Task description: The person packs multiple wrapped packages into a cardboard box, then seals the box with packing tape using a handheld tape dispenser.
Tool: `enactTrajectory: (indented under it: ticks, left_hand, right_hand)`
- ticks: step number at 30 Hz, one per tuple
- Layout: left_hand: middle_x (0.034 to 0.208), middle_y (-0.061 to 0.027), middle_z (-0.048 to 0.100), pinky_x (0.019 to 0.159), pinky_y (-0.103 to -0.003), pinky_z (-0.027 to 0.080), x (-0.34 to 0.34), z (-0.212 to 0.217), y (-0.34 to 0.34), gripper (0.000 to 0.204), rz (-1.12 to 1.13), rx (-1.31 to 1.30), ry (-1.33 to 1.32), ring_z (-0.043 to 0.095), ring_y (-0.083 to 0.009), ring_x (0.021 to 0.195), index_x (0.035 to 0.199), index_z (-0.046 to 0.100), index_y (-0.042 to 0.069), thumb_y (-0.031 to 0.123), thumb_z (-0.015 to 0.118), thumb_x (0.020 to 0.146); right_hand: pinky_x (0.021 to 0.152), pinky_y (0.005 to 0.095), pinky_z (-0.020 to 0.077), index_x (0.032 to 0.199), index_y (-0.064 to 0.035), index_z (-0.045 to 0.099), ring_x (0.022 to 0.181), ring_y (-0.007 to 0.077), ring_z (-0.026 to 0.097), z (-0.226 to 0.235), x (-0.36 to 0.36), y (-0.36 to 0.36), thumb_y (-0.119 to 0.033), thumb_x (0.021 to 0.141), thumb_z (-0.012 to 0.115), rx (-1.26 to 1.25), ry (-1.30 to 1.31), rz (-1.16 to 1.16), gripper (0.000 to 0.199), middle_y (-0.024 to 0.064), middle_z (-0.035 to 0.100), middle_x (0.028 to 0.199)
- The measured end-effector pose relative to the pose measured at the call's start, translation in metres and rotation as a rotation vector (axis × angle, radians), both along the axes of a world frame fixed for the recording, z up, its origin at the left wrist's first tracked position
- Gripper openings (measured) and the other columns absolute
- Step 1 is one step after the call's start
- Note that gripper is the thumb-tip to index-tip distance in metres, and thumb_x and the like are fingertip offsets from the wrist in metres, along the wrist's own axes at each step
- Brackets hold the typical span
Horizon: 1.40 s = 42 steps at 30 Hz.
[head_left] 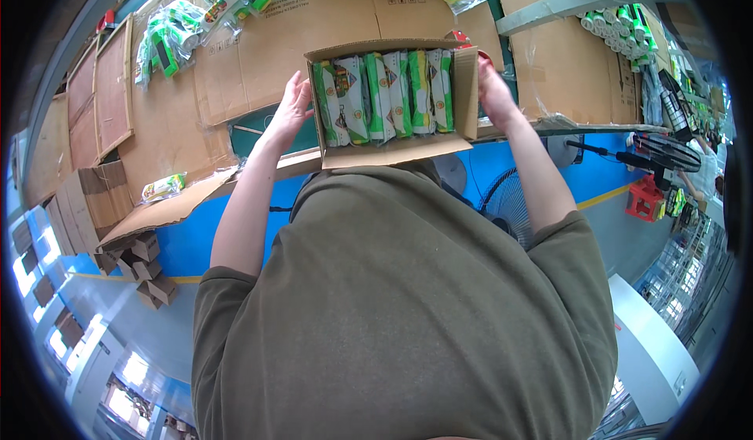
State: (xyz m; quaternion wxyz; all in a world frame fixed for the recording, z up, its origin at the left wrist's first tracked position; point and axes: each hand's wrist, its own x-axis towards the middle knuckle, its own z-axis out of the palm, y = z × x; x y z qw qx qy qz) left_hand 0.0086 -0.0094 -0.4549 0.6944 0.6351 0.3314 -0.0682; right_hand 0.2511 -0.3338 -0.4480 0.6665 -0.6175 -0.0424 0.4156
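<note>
An open cardboard carton (pixel 376 158) stands at the near edge of the table, right in front of me. Inside it, several green-and-white packages (pixel 379 99) in clear plastic stand side by side in a row. My left hand (pixel 292 112) is at the carton's left wall, fingers stretched out and holding nothing; contact with the wall is hard to judge. Beyond the right flap, my right hand (pixel 496 93) has bent, slightly blurred fingers around a red-edged thing, mostly hidden. Another red piece (pixel 460 38) shows behind the carton's far right corner.
Flattened cardboard (pixel 337 24) covers the table. Bagged green-and-white goods (pixel 169 40) lie along the far side, with white tubes (pixel 616 24) at far right. A single package (pixel 164 187) lies at left. Below are a fan (pixel 508 201) and small boxes (pixel 147 267).
</note>
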Motion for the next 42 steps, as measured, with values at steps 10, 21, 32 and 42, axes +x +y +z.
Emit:
enactTrajectory:
  ticks: [10, 21, 32, 42]
  left_hand:
    - [0.136, -0.0157, 0.051, 0.101, -0.034, 0.044, 0.035, -0.038, -0.037, 0.077, 0.245, 0.148, -0.092, 0.053, -0.0246, 0.122, 0.149, 0.023, 0.008, 0.026, 0.07, 0.09]
    - [0.134, -0.0174, 0.053, 0.103, -0.035, 0.041, 0.039, -0.053, -0.048, 0.074, 0.364, 0.232, -0.105, 0.052, -0.0239, 0.122, 0.147, 0.027, 0.004, 0.027, 0.07, 0.09]
    - [0.143, -0.017, 0.036, 0.107, -0.042, 0.038, 0.043, -0.053, -0.039, 0.104, 0.21, 0.687, -0.448, 0.044, -0.0306, 0.129, 0.149, 0.005, 0.012, 0.005, 0.079, 0.077]
    - [0.134, -0.0187, 0.053, 0.108, -0.049, 0.039, 0.021, -0.048, -0.036, 0.052, 0.104, 0.846, -0.488, 0.044, -0.0403, 0.132, 0.114, 0.044, 0.007, 0.011, 0.08, 0.076]
  right_hand:
    - [0.112, 0.0331, 0.0274, 0.154, -0.0087, 0.011, 0.136, 0.0192, 0.032, -0.049, -0.015, 0.037, -0.021, 0.097, 0.06, -0.101, -0.274, 0.116, 0.076, 0.0106, 0.033, 0.149]
    - [0.104, 0.0348, 0.0389, 0.143, -0.0134, 0.031, 0.125, 0.017, 0.044, -0.068, 0.001, 0.04, -0.016, 0.094, 0.065, -0.067, -0.257, 0.209, 0.06, 0.006, 0.047, 0.134]
    - [0.103, 0.036, 0.0426, 0.144, -0.0134, 0.029, 0.123, 0.0183, 0.047, -0.045, 0.006, 0.045, -0.011, 0.089, 0.071, -0.148, -0.229, 0.303, 0.07, 0.0087, 0.048, 0.131]
    - [0.109, 0.0389, 0.0374, 0.141, -0.0138, 0.028, 0.128, 0.0257, 0.045, -0.034, 0.02, 0.043, -0.02, 0.074, 0.084, -0.211, -0.369, 0.464, 0.088, 0.0143, 0.045, 0.135]
